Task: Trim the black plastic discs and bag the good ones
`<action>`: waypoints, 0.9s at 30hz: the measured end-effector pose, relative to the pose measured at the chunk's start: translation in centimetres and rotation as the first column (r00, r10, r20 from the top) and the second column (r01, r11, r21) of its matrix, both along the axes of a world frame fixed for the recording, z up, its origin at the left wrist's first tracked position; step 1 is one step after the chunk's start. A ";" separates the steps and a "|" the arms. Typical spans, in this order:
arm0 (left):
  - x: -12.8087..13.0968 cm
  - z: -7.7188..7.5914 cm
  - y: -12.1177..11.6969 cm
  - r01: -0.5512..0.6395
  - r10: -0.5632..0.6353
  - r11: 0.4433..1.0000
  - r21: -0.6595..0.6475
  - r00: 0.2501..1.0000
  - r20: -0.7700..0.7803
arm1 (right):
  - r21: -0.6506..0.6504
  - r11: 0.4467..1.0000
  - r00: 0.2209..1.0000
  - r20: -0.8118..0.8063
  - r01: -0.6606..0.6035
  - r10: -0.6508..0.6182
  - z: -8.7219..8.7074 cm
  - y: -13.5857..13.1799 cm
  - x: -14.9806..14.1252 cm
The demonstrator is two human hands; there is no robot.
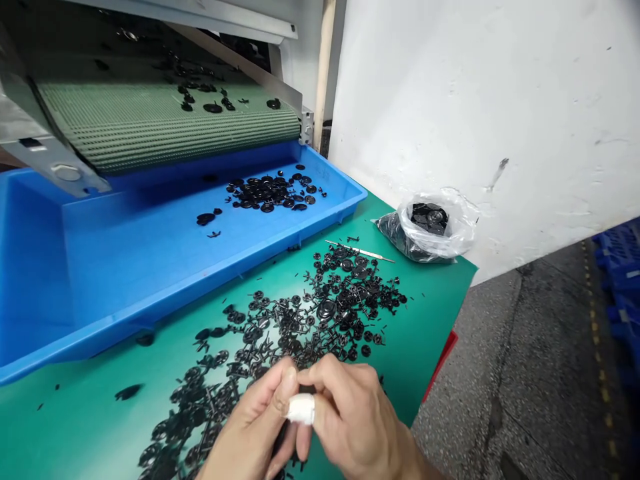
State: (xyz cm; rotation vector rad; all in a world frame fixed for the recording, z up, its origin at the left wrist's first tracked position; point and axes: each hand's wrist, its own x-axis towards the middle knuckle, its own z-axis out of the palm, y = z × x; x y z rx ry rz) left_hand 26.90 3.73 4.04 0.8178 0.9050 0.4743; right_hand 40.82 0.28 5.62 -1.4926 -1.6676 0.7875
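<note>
Close together over the near part of the table, my left hand and my right hand meet at the fingertips. Both are closed in a pinch, and whatever lies between the fingers is hidden. A white wrap covers the thumb of my right hand. Beneath and beyond them spreads a loose pile of small black plastic parts, some round discs and some thin branched pieces. A slim pointed metal tool lies at the far edge of the pile.
A blue tray holding black parts stands below the end of a green conveyor belt, which carries more parts. On the green table's far right corner sits a clear plastic bag of black pieces, against a white panel.
</note>
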 end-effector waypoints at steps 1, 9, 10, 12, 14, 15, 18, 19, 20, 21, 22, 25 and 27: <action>0.1 0.1 -0.1 0.006 -0.006 1.000 0.003 1.000 -0.005 | -0.053 0.998 0.999 -0.017 0.037 -0.038 0.0 0.0 0.0; -0.2 1.1 2.1 0.055 -0.021 0.986 0.154 0.977 -0.212 | -0.079 0.996 0.970 0.241 0.029 -0.009 0.4 2.8 3.8; -0.3 1.0 2.4 0.036 0.009 0.981 0.193 0.973 -0.230 | -0.045 0.999 0.947 0.322 0.030 -0.014 0.4 3.5 4.3; -0.4 0.7 2.8 0.014 0.050 0.968 0.251 0.967 -0.249 | -0.029 0.999 0.882 0.471 0.017 -0.002 0.3 4.9 4.9; -0.4 0.6 2.9 0.014 0.057 0.960 0.278 0.968 -0.245 | -0.080 0.997 0.801 0.598 0.023 0.029 0.2 6.2 5.0; -0.4 0.6 2.9 0.017 0.053 0.959 0.283 0.970 -0.238 | -0.114 0.993 0.762 0.646 0.027 0.053 0.2 6.7 4.9; -0.3 0.7 2.8 0.029 0.035 0.958 0.284 0.975 -0.218 | -0.157 0.986 0.689 0.720 0.049 0.081 0.1 7.5 4.7; -0.3 0.7 2.7 0.029 0.034 0.958 0.286 0.976 -0.213 | -0.153 0.987 0.681 0.728 0.054 0.076 0.0 7.5 4.7; -0.3 0.8 2.7 0.028 0.036 0.956 0.292 0.977 -0.210 | -0.145 0.988 0.675 0.735 0.057 0.069 -0.1 7.5 4.7; -0.3 0.8 2.7 0.028 0.036 0.954 0.297 0.978 -0.206 | -0.137 0.989 0.673 0.737 0.054 0.065 -0.2 7.4 4.7; -0.3 0.8 2.6 0.030 0.033 0.953 0.301 0.979 -0.201 | -0.131 0.990 0.680 0.730 0.045 0.066 -0.3 7.3 4.8; -0.3 0.8 2.4 0.042 0.018 0.952 0.305 0.981 -0.192 | -0.127 0.992 0.736 0.672 0.006 0.082 -0.7 7.1 5.1; -0.2 0.9 2.3 0.043 0.017 0.950 0.310 0.982 -0.188 | -0.127 0.992 0.776 0.625 -0.012 0.090 -0.8 7.2 5.2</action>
